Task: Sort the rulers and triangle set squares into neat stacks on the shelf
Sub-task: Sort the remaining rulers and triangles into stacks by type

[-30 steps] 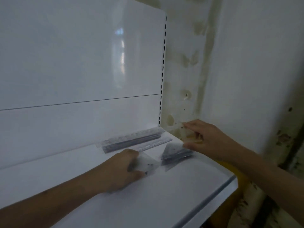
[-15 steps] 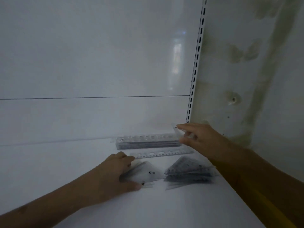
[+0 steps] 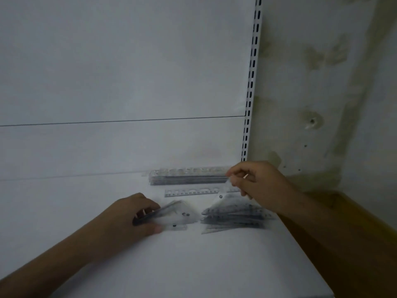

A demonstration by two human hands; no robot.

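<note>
A stack of clear rulers [image 3: 189,177] lies along the back of the white shelf [image 3: 193,265], and a single ruler [image 3: 193,192] lies just in front of it. My left hand [image 3: 133,216] grips a small bundle of clear set squares [image 3: 174,216] at its left end, resting on the shelf. To the right lies a fanned stack of set squares [image 3: 234,218]. My right hand [image 3: 255,179] pinches one clear set square [image 3: 223,198] by its top corner, holding it above that fanned stack.
The white back panel [image 3: 129,82] rises behind the shelf, with a slotted upright [image 3: 250,93] at its right end. A stained wall [image 3: 322,93] stands to the right, and a yellowish-brown surface [image 3: 354,244] lies beyond the shelf's right edge.
The view has swung right and closer to the shelf. My right hand has come forward from the ruler stack's end and lowered its set square over the right stack. My left hand keeps its bundle.
</note>
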